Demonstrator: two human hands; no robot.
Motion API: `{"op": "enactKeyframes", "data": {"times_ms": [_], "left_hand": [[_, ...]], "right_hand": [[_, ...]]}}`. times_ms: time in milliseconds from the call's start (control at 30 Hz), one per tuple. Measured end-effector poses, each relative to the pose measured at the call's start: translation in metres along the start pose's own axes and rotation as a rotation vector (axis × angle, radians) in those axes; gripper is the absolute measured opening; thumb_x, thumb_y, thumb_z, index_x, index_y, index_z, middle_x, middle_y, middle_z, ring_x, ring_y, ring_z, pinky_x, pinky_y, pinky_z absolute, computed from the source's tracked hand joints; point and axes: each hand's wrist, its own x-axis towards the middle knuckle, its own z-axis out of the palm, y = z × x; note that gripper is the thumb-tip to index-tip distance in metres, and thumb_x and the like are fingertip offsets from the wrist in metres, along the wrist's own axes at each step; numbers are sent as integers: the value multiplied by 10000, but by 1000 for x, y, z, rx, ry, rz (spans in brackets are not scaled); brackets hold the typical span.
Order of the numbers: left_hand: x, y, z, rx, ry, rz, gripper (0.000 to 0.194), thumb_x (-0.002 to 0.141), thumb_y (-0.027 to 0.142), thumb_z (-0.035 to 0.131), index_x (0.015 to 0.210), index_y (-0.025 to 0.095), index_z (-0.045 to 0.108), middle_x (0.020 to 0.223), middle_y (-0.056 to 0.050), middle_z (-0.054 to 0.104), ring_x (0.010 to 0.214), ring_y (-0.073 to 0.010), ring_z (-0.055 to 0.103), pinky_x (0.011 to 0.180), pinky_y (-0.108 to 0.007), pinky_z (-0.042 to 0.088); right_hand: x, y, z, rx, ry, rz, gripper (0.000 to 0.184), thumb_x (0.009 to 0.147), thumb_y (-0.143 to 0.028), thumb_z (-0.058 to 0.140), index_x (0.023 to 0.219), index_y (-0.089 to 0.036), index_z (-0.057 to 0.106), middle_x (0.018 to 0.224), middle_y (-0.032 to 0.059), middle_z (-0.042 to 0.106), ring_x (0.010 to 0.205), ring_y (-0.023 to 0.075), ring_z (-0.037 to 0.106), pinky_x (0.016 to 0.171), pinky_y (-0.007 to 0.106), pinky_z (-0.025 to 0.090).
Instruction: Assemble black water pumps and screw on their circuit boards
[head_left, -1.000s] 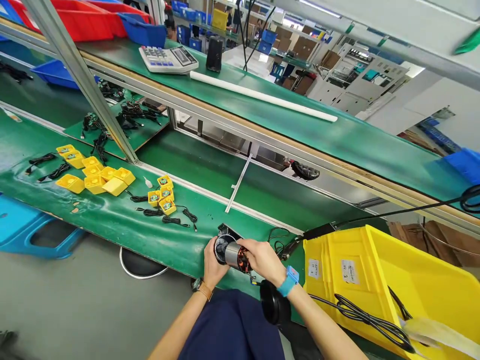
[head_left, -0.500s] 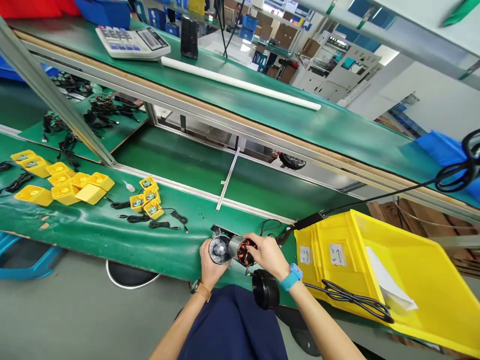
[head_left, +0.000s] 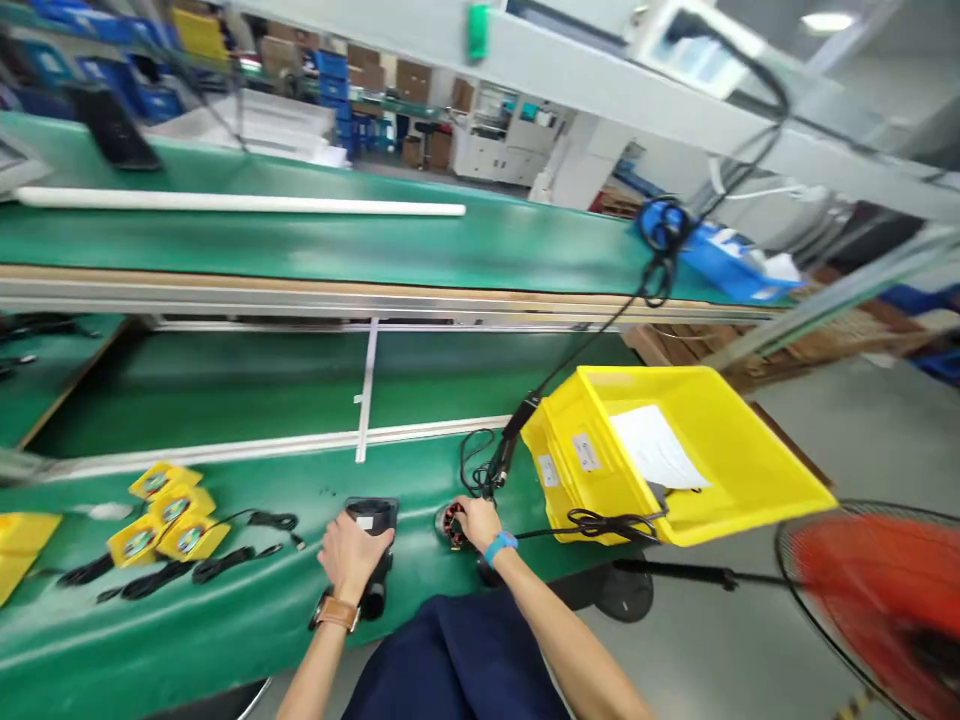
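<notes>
My left hand [head_left: 351,553] is wrapped over a black plastic housing [head_left: 377,512] with a small white label, low over the green bench mat; a dark tube-like part [head_left: 373,598] shows below the palm. My right hand [head_left: 478,522] has its fingers closed on a round motor [head_left: 450,524] with copper-coloured windings, down at the mat. Part of a black round piece [head_left: 489,572] shows beneath my right wrist. A black cable runs from near that wrist toward the yellow bin. The fingertips of both hands are partly hidden.
A large yellow bin [head_left: 559,505] holding white paper [head_left: 660,447] stands to the right. A black corded tool [head_left: 517,425] lies beside it. Yellow fan-like units [head_left: 180,505] with black cables lie at left. A red fan [head_left: 885,600] is at far right. A raised shelf [head_left: 525,240] runs behind.
The view has swung to the right. My hands have moved apart: the housing is now left of the motor, and the motor is lower, at the mat.
</notes>
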Motion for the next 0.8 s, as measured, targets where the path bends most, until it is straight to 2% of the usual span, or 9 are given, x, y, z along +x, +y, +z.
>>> {"op": "enactKeyframes", "data": {"times_ms": [133,300,333,400,467,500,567,667,800], "left_hand": [[11,22,0,111,-57,-8,834,797,609,691,1334,8,479,1310,-346,601,1269,-486,592,1002,-578,486],[11,20,-6,156,-104,35,877,829,651,578,1362,-33,446,1325,-361,586,1258,-499,593,994,-570,503],[11,20,-9,155,-87,47,901,833,662,552,1376,-47,434,1328,-368,581,1261,-508,586,993,-576,506],[13,22,-14,150,1,84,931,847,674,495,1405,-67,413,1347,-377,564,1286,-523,560,1008,-595,501],[14,32,-17,130,129,163,930,866,668,435,1425,-76,412,1374,-380,543,1319,-529,527,1044,-616,482],[13,40,-15,105,183,227,920,875,661,410,1424,-77,425,1379,-379,538,1331,-528,516,1066,-622,470],[4,59,-4,10,232,405,882,887,650,392,1401,-63,472,1363,-364,558,1329,-504,526,1102,-612,459],[-26,88,33,-180,83,720,673,920,605,450,1308,75,598,1321,-265,645,1276,-413,610,1109,-555,500],[-82,126,95,-280,-199,1050,473,929,459,594,1337,227,643,1365,-162,682,1273,-354,653,1048,-540,573]], "right_hand": [[-16,17,-3,187,89,-77,308,994,-159,592,1288,-133,682,1261,143,730,1173,245,702,1051,398,549],[-93,54,-42,344,285,-249,323,1031,-251,516,1278,-199,718,1271,90,740,1196,226,692,1085,348,531],[-111,69,-58,356,385,-252,328,1042,-263,484,1257,-198,724,1235,98,751,1154,225,706,1062,361,544],[-141,108,-96,374,790,-211,296,1025,-252,502,1205,-198,731,1152,110,768,1042,220,733,974,363,585],[-158,153,-135,390,1010,-33,324,999,-223,489,1250,-188,692,1132,121,762,1060,224,728,990,394,586],[-161,176,-151,373,979,-6,332,965,-215,486,1221,-185,695,1154,125,754,1108,238,715,1018,428,580],[-161,214,-174,308,703,-67,304,873,-195,486,1049,-197,734,1223,121,733,1261,275,647,1114,519,520],[-153,246,-186,297,321,-201,215,799,-178,472,823,-203,685,1359,110,670,1456,305,475,1195,583,420],[-145,248,-194,388,286,-391,115,790,-171,462,743,-219,555,1095,107,707,1307,272,577,1165,533,426]]}}
